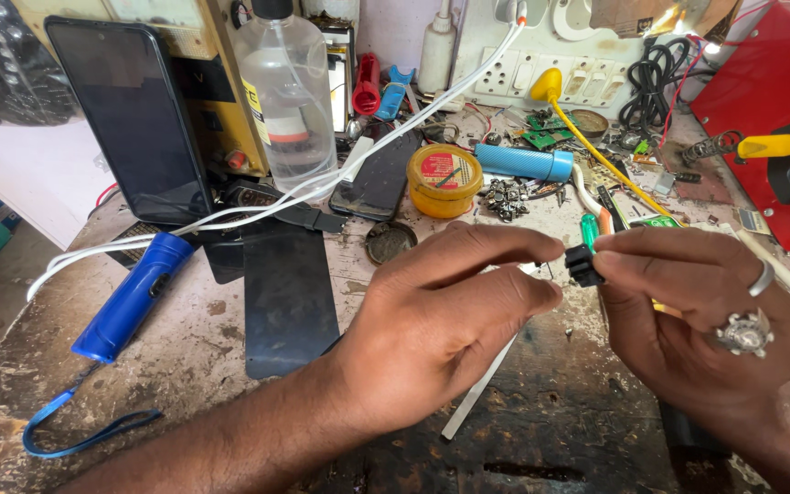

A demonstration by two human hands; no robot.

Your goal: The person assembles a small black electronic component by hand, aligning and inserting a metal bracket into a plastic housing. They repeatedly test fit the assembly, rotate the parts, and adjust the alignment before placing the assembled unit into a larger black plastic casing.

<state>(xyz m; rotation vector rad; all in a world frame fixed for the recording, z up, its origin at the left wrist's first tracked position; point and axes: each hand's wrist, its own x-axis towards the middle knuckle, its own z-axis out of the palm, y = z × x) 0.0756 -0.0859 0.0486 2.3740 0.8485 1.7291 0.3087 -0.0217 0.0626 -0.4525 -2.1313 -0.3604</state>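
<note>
Head view, looking down on a scarred, stained workbench (185, 348). Left hand (441, 320) at centre, fingers curled, thumb and forefinger stretched toward 3 o'clock and closed lightly at the left edge of a small black plastic connector (581, 266). Right hand (688, 311) at 3 o'clock, 2 rings on it, thumb and forefinger pinched firmly on the same connector from the right side. Connector held above the bench, between both sets of fingertips, just right of centre. Thin white strip (479, 389) lying flat on the bench at 6 o'clock, partly hidden under the left hand. At 9 o'clock, a blue torch (130, 297) with a blue wrist strap. At 11 o'clock, a dark smartphone (130, 119) propped upright; beside it at 12 o'clock a clear plastic bottle (285, 91), then a round yellow tin (444, 180) and a blue cylinder (523, 163). White cable (258, 206) running from 9 o'clock up to 12 o'clock. Yellow-handled tool (784, 144) at 2 o'clock, near a red panel. As for progress: small part picked up and gripped by both hands, nothing visibly joined to it, no tool in either hand; whether the connector is being opened, closed or merely inspected cannot be told.
</note>
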